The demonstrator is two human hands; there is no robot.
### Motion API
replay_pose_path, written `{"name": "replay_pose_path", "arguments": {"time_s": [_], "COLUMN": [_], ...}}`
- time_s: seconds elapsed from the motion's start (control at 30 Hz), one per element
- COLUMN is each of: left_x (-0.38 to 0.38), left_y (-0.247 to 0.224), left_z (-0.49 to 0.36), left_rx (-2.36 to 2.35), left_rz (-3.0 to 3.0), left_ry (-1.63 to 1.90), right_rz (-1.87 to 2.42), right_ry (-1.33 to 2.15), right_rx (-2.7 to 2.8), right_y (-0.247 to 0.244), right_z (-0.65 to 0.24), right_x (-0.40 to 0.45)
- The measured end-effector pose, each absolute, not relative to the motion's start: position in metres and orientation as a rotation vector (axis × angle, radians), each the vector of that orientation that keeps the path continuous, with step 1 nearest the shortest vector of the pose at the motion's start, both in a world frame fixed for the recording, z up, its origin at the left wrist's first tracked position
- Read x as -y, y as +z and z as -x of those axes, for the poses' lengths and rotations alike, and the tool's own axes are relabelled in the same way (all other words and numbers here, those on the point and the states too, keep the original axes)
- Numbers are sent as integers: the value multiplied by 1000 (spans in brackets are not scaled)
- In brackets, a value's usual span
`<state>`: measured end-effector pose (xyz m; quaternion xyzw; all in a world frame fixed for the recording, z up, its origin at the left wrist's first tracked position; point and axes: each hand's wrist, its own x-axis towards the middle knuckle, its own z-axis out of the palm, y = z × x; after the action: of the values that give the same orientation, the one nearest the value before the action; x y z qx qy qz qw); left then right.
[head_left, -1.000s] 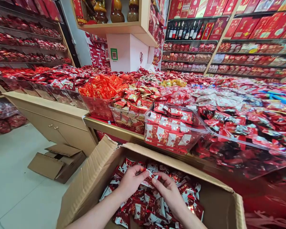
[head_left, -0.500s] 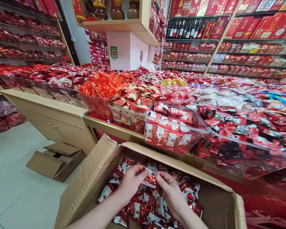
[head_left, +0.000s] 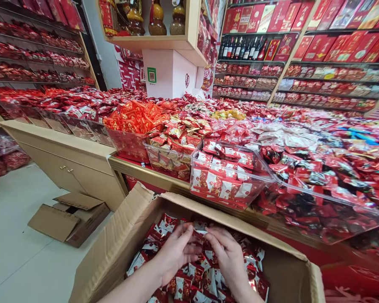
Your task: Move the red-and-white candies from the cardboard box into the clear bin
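A small red-and-white wrapped candy packet point(head_left: 201, 231) is between my hands, its pale edge turned up and the rest mostly hidden. My left hand point(head_left: 177, 254) has thumb and forefinger at the packet's left end, while its other fingers hang loose and blurred. Thumb and fingers of my right hand point(head_left: 226, 252) pinch the right end. Both hands are over a large open cardboard box point(head_left: 282, 261), whose bottom is covered with similar candy packets point(head_left: 183, 287).
Beyond the box is a counter with clear bins; the nearest bin point(head_left: 230, 185) has matching packets standing in rows. An orange-red candy heap point(head_left: 139, 118) lies to its left. A smaller open carton point(head_left: 82, 219) sits on the floor. Stocked shelves point(head_left: 249, 80) line the back.
The packet has turned from showing its printed red face to showing a thin pale edge. My left hand's lower fingers have opened out. The view has tipped slightly upward.
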<state>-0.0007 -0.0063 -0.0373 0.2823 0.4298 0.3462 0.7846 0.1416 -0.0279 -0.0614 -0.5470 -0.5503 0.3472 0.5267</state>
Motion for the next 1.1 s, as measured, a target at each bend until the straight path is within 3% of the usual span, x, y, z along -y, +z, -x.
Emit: {"name": "replay_pose_path", "arguments": {"time_s": [0.07, 0.17, 0.43, 0.67, 1.1], "left_x": [9, 9, 5, 2, 6], "left_y": [-38, -41, -43, -39, -43], "left_z": [3, 5, 5, 8, 2], "left_rx": [-840, -815, -974, -1129, -979], "left_rz": [-503, -567, -889, -949, -529], "left_ry": [705, 850, 897, 857, 889], "right_rz": [1218, 1122, 1292, 1244, 1027], "right_ry": [577, 506, 1291, 1374, 1505], "right_rx": [1624, 1757, 1019, 874, 452], "right_y": [-61, -58, -67, -60, -58], "right_z": [-144, -141, -133, -135, -131], "right_x": [31, 36, 31, 33, 32]}}
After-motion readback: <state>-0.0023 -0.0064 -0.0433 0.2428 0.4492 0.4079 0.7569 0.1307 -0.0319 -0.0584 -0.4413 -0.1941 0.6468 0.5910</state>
